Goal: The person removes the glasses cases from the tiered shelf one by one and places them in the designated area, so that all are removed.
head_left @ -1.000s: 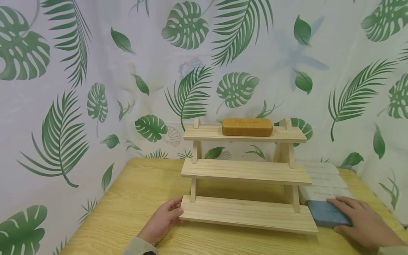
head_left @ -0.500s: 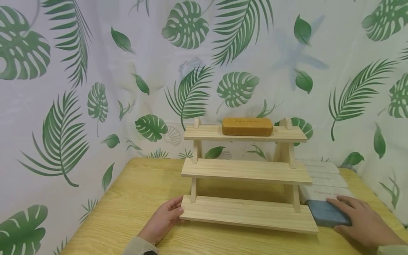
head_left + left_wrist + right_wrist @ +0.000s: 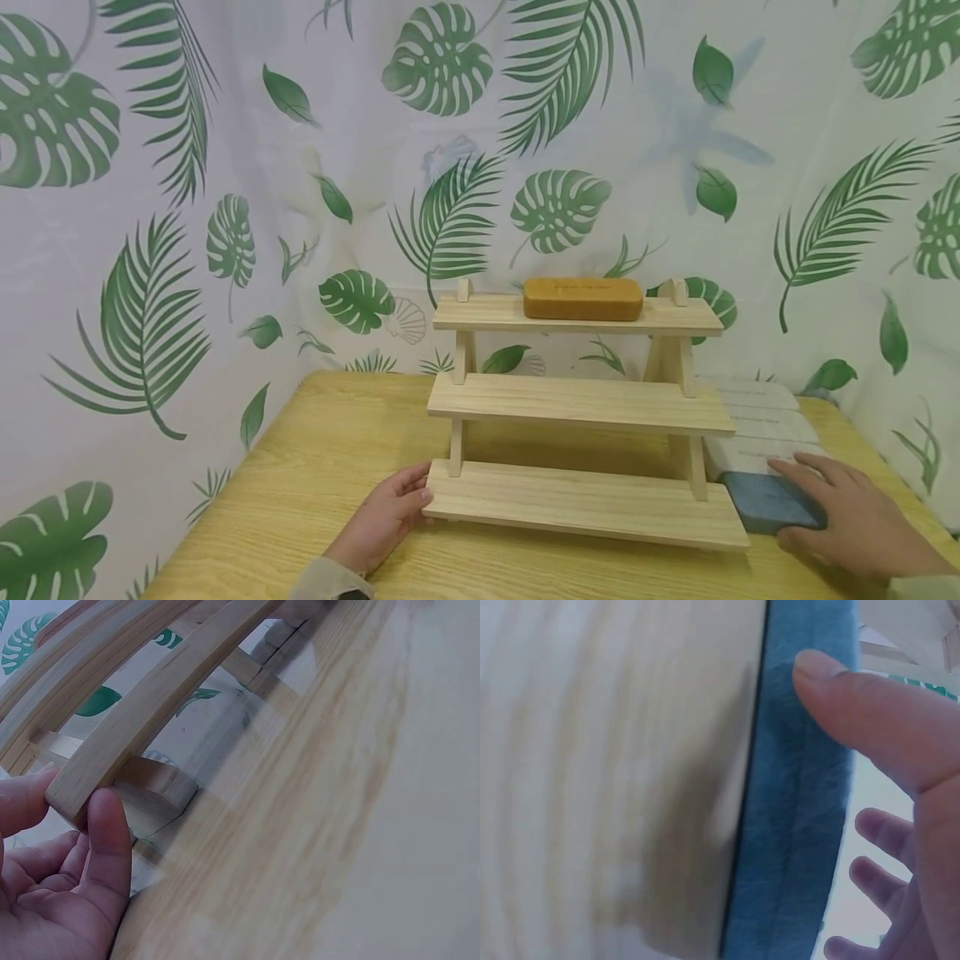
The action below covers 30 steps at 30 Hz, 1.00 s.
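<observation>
A three-tier wooden display shelf (image 3: 585,504) stands on the table. My left hand (image 3: 382,517) pinches the left end of its lowest board; in the left wrist view, thumb and finger lie on either side of the board's end (image 3: 112,754). At the right end of the shelf lies a blue case (image 3: 768,504), shaped like a glasses case. My right hand (image 3: 862,521) is at its right side, thumb by the front face. The right wrist view has the thumb against or just over the blue side, with the other fingers raised apart.
An orange case (image 3: 582,300) of similar shape sits on the top board. Several pale cases (image 3: 765,452) lie in a row behind the blue one. Leaf-printed cloth (image 3: 300,167) hangs behind and left of the wooden table (image 3: 315,442).
My right hand's fingers have lifted and spread a little on the blue case, and the thumb has shifted slightly left. The left hand, shelf and cases stay in place.
</observation>
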### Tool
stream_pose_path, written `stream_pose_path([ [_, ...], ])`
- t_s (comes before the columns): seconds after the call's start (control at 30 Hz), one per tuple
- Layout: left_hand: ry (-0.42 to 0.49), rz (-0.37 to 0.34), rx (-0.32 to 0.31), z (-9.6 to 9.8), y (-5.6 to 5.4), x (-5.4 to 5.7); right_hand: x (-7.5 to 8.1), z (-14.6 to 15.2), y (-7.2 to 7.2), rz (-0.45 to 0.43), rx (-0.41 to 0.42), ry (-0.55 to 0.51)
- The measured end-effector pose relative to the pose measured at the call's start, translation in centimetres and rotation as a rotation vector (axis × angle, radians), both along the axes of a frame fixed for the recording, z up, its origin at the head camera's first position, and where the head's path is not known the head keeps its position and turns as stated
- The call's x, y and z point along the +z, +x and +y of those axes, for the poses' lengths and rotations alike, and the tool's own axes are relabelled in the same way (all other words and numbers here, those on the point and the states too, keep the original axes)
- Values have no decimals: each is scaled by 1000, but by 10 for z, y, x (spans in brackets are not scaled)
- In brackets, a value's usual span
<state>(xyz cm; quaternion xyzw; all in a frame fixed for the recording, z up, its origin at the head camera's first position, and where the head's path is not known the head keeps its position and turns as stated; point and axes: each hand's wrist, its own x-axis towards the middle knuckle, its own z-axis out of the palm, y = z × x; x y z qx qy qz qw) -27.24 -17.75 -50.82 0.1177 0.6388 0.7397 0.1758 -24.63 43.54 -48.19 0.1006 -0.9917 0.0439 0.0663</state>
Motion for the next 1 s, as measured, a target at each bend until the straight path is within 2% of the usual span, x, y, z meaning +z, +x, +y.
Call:
stream_pose_path([
  [0.37, -4, 1, 1, 2, 0, 2, 24, -12, 1, 95, 71, 36],
  [0.53, -7, 4, -5, 2, 1, 2, 33, -14, 0, 184, 119, 40],
  [1.0, -13, 1, -10, -2, 0, 0, 66, -40, 1, 278, 155, -38],
])
